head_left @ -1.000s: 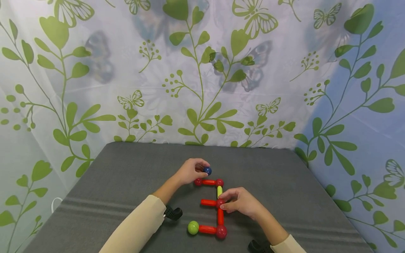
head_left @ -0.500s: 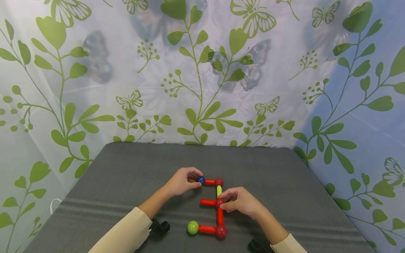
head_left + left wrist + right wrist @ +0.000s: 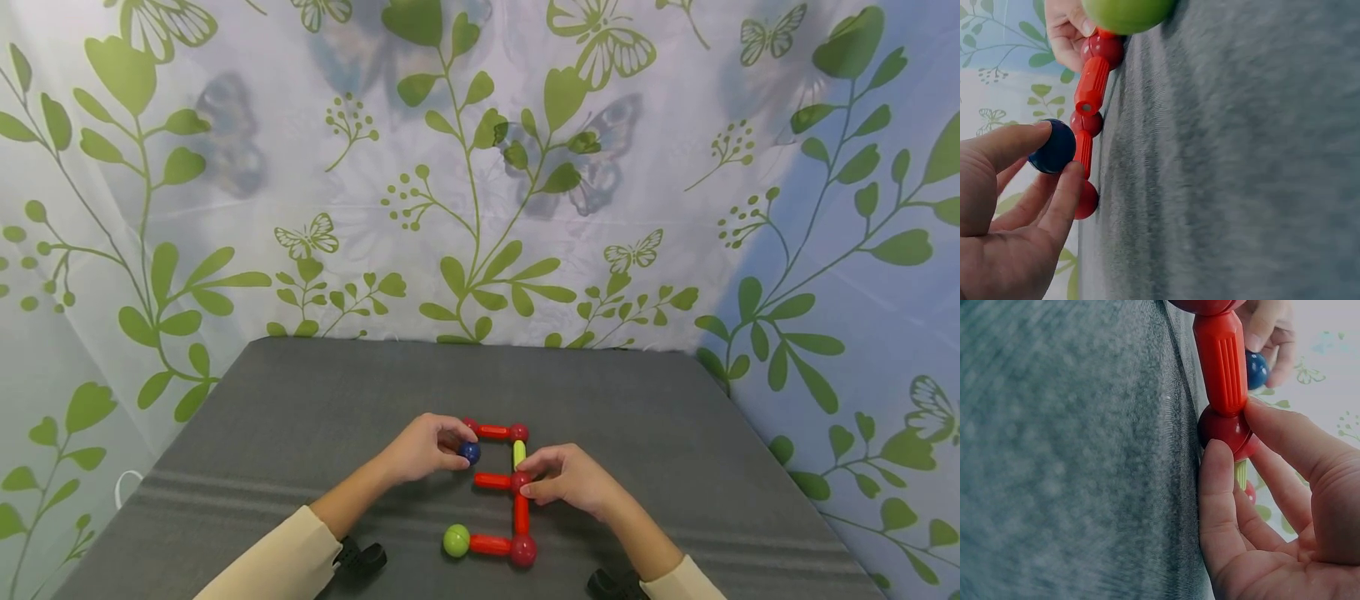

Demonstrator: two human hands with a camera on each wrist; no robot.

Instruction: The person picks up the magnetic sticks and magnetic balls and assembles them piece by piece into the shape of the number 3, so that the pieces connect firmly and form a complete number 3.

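My left hand [image 3: 422, 448] pinches a small blue ball [image 3: 470, 452] between thumb and fingertips, just left of the middle red rod [image 3: 492, 480]. In the left wrist view that rod's free end shows a small pale disc. With thumb and fingers my right hand [image 3: 573, 482] holds the middle red ball [image 3: 1225, 432] of a ball-and-rod build. A yellow-green rod [image 3: 519, 452] links this ball to the far red ball [image 3: 519, 432]; a red rod [image 3: 521, 515] joins it to the near red ball [image 3: 523, 550].
At the build's far left, another red ball [image 3: 470, 424] ends a red rod [image 3: 493, 432]. A green ball [image 3: 456, 540] ends the near red rod [image 3: 491, 545]. All lie on a grey cloth-covered table [image 3: 337, 383], before a leaf-patterned curtain [image 3: 480, 208].
My left hand has carried the blue ball left and toward me, from beyond the far red rod, past the far-left red ball, to beside the middle rod's free end. My right hand stays put.
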